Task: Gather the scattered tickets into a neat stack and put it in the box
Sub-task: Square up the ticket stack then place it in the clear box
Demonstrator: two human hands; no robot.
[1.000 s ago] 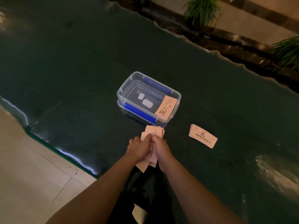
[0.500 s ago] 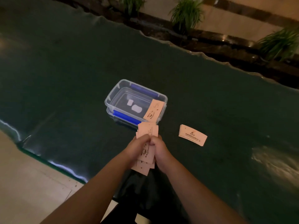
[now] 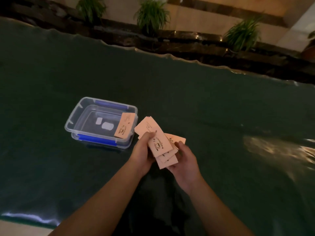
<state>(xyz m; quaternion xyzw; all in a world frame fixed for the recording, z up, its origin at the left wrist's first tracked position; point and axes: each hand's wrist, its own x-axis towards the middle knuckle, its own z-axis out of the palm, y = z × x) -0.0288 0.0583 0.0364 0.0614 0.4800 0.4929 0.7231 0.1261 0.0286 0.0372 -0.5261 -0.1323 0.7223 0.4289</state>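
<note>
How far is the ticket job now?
Done: one ticket leans on the box rim. In hand: left hand and right hand hold an uneven fan of tickets. Left: square it, place it inside.

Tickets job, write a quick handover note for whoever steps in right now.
Left hand: shut on the fanned tickets, thumb on top.
Right hand: cupped under the fan's lower right edge, supporting it.
Another ticket pokes out behind the fan; whether it is held or lying on the table is unclear.
Box: open, on the table left of the hands, one ticket leaning against its right inner wall.
Done: loose tickets picked up.
Left: square the fan into a neat stack, then place it in the box.
</note>
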